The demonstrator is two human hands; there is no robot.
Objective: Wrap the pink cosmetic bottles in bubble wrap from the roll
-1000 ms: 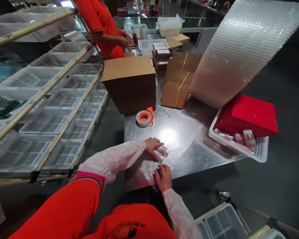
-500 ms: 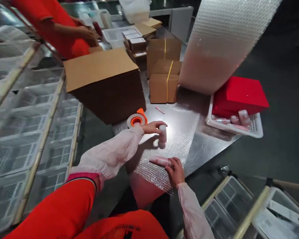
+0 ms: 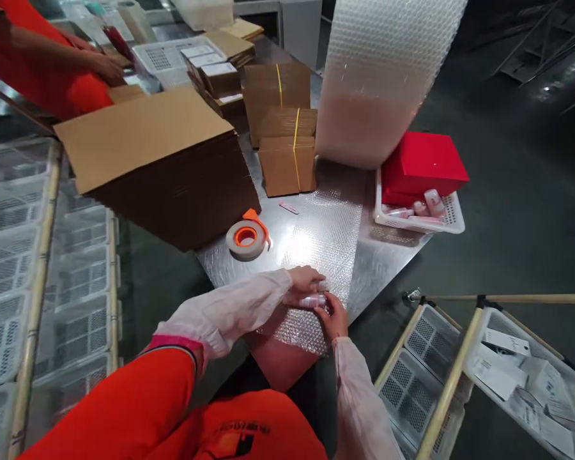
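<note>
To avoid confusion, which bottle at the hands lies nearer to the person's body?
The pink bottle at the right hand; the other bottle, beyond it, is partly covered by the left hand.

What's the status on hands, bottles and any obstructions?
Left hand on far bottle; right hand at near pink bottle. Both bottles lying on bubble wrap. Tape roll off to the side, touching neither hand.

We wear a bright orange-red shirt (image 3: 273,415), with dark lettering (image 3: 242,427) on the front and a dark-and-white trim (image 3: 190,355) edging the left sleeve (image 3: 138,390). Wrinkled, pale pinkish-white covers (image 3: 239,303) sheathe our forearms, a hot-pink band (image 3: 184,341) finishing the left one. Our left hand (image 3: 305,279) and right hand (image 3: 334,317) are bare.
</note>
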